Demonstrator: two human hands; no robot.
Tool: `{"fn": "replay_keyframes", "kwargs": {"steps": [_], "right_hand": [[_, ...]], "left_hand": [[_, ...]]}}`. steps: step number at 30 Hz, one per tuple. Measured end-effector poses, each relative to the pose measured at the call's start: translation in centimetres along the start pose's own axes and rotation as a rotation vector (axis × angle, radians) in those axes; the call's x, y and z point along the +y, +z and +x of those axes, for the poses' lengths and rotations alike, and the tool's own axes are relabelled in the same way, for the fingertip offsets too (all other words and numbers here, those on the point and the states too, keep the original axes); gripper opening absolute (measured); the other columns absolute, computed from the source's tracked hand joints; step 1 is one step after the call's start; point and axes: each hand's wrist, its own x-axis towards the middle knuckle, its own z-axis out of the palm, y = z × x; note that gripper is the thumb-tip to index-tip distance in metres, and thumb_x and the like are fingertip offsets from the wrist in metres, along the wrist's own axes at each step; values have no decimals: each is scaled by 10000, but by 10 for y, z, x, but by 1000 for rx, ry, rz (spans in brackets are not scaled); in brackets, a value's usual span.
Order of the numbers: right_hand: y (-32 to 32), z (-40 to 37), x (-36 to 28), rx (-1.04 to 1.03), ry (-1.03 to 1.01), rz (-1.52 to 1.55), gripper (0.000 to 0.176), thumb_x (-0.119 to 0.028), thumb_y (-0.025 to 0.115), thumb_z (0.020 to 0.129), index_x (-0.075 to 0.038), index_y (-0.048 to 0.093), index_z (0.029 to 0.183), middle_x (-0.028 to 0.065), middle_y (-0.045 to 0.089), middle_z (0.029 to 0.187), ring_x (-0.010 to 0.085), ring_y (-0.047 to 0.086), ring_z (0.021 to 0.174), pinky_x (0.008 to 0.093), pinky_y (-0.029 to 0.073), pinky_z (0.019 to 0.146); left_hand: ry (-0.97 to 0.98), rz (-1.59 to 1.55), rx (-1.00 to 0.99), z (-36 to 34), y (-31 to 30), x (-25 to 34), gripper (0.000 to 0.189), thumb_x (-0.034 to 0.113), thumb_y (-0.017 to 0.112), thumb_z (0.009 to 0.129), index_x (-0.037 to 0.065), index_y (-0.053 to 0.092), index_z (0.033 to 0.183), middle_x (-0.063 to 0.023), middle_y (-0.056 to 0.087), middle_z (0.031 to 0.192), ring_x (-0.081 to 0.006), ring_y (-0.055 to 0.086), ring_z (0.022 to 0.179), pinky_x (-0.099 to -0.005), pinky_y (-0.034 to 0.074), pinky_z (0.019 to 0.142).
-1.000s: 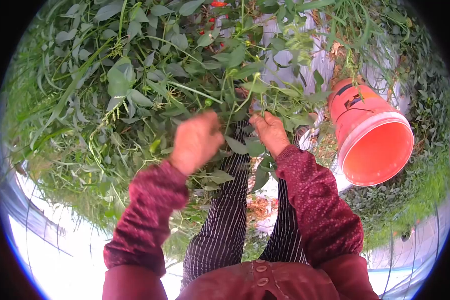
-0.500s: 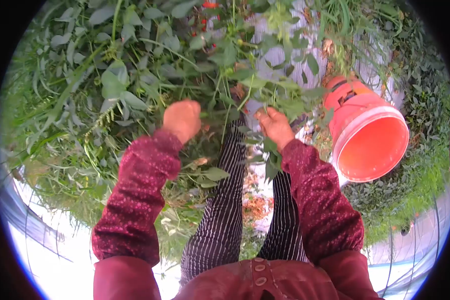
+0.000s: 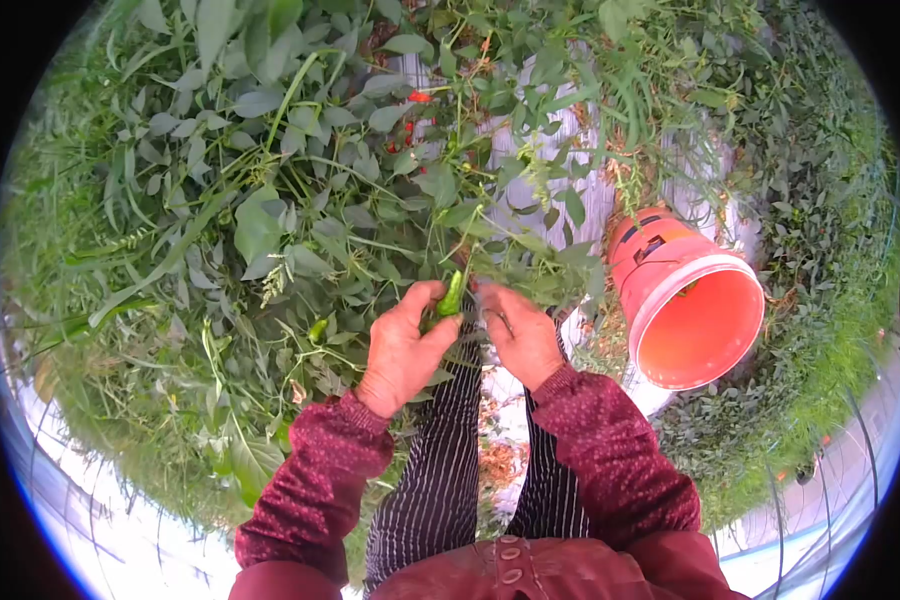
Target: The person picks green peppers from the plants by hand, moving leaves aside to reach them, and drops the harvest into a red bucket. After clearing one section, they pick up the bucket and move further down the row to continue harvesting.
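A green chili pepper (image 3: 452,294) points upward between the thumb and fingers of my left hand (image 3: 398,345), which is closed around its lower part. Right beside it, my right hand (image 3: 522,335) has its fingers curled together close to the pepper's tip and the plant stems. Whatever those right fingers pinch is too blurred to make out. Leafy pepper plants (image 3: 340,200) surround both hands. Another green pepper (image 3: 317,330) hangs among the leaves left of my left hand.
A red bucket (image 3: 685,300) lies tilted at the right, its mouth facing me. Pale ground sheeting (image 3: 560,200) shows between the plant rows. Several red peppers (image 3: 419,97) appear deeper in the foliage. My striped trouser legs (image 3: 425,470) stand below my hands.
My hands have come down and closer together, and a green chili pepper now shows in the left one. The bucket appears lower and further left as the view shifted.
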Motion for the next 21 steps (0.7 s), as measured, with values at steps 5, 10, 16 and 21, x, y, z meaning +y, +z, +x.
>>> {"fn": "replay_keyframes", "kwargs": {"steps": [5,10,16,21], "right_hand": [[-8,-6,-28,-22,265,1144,381,-235,518,930,-77,473,1274,63,544,1199,176,556,1044,352,471,868],[2,5,-35,44,150,1632,401,-345,482,933,-91,468,1243,105,513,1230,229,510,1107,408,423,943],[1,14,-12,13,214,1899,364,-438,445,926,-140,514,1124,64,580,1079,247,555,939,396,486,748],[-23,-5,26,-106,243,2017,342,-444,461,915,-185,503,1134,56,581,1082,192,532,817,315,428,587]], "left_hand": [[65,116,103,4,2,44,315,82,645,768,3,543,1055,-137,628,937,-202,632,798,-306,503,699],[336,411,-74,-9,22,66,622,118,608,761,-59,341,1295,-283,429,1255,-403,482,1120,-409,424,946],[480,253,66,14,6,80,308,69,561,815,-16,549,1111,-175,604,1043,-298,603,962,-360,492,821],[145,52,68,157,-26,2,328,46,545,793,-20,546,1113,-120,620,1040,-220,596,913,-308,478,796]]}}
